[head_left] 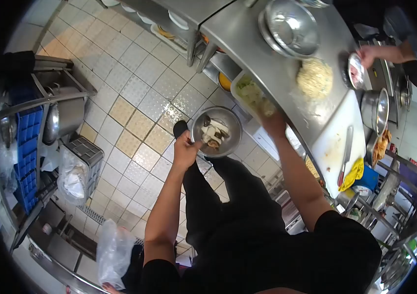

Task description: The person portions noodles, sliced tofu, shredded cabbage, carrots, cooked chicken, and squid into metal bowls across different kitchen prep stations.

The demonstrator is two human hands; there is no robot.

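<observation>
My left hand [187, 151] grips the rim of a round metal bowl [234, 128], thumb over the edge. White and dark brown pieces of food [214, 132] lie in the bowl, which hangs over the tiled floor. My right hand [273, 122] reaches down into a rectangular container [243, 86] under the counter's edge. Pale green and whitish food shows in that container. The fingers of my right hand are hidden and blurred there.
The metal counter [287, 83] holds stacked metal bowls [294, 27], a noodle heap [315, 78], a white cutting board [333, 142] and a knife [346, 152]. A co-worker's hand [365, 56] holds a small dish [355, 71]. Crates [27, 152] stand left.
</observation>
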